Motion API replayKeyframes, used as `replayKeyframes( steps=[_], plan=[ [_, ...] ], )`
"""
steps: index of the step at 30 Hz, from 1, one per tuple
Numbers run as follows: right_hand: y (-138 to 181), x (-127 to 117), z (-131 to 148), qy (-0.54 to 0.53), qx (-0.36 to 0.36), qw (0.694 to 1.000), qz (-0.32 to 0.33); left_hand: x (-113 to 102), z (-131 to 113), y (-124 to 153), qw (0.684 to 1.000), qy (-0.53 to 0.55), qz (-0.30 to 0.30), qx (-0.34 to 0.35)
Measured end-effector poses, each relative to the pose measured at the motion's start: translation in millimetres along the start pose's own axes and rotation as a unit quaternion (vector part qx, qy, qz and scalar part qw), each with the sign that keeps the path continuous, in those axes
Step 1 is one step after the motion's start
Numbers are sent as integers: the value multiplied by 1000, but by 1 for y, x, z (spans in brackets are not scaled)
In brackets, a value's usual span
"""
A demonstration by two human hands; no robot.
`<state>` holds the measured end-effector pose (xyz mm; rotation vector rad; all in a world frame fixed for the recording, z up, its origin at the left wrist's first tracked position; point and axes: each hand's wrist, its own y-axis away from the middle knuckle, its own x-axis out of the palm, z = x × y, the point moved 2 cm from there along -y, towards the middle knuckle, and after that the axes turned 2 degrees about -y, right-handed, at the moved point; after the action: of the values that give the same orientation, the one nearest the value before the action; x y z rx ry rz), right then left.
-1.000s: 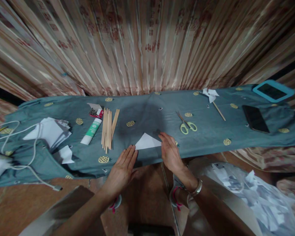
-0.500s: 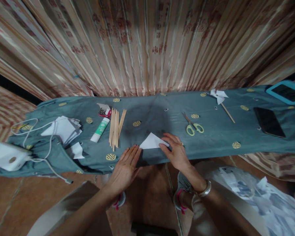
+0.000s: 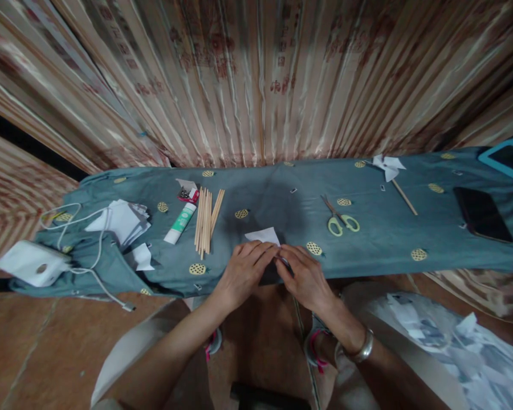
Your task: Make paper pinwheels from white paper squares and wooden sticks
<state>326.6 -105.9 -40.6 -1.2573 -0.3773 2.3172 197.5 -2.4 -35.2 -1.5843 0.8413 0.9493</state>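
A folded piece of white paper (image 3: 263, 234) lies near the front edge of the cloth-covered table, its near part hidden under my fingers. My left hand (image 3: 248, 266) presses over it from the left, fingers together and bent across its near side. Against those fingertips, my right hand (image 3: 302, 270) pinches the paper's right end between thumb and fingers. To the left lie wooden sticks (image 3: 203, 222), a green and white tube (image 3: 180, 223) and a small open red box of metal pins (image 3: 188, 192). Scissors with pale green handles (image 3: 343, 224) rest on the right.
A paper pinwheel on a stick (image 3: 388, 166), a black phone (image 3: 483, 214) and a blue-framed device (image 3: 509, 159) lie right. Stacked paper (image 3: 122, 223), a loose scrap (image 3: 142, 257) and a white charger with cables (image 3: 34, 263) are left. A bag of paper scraps (image 3: 461, 347) stands below right.
My left hand has moved right onto the paper, meeting my right hand. The paper has turned, and its peak now points up at the right. The view has shifted slightly.
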Motion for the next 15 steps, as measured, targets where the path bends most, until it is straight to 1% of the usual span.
replayKeyframes(
  steps=[3,6,8,10,15],
  plan=[
    [3,-5,-4,-40,33,998,20,2,0,-3,1000,-1,-15,11],
    [7,-11,-14,-78,82,993,18,1,2,-6,1000,-3,-24,18],
    [11,-14,-20,-81,97,992,18,2,4,-8,1000,-8,-19,13],
    [14,-14,-23,-66,89,993,26,3,6,-9,1000,-6,-17,9],
    [17,-15,-24,9,24,999,28,11,5,0,999,44,-16,13]
  ],
)
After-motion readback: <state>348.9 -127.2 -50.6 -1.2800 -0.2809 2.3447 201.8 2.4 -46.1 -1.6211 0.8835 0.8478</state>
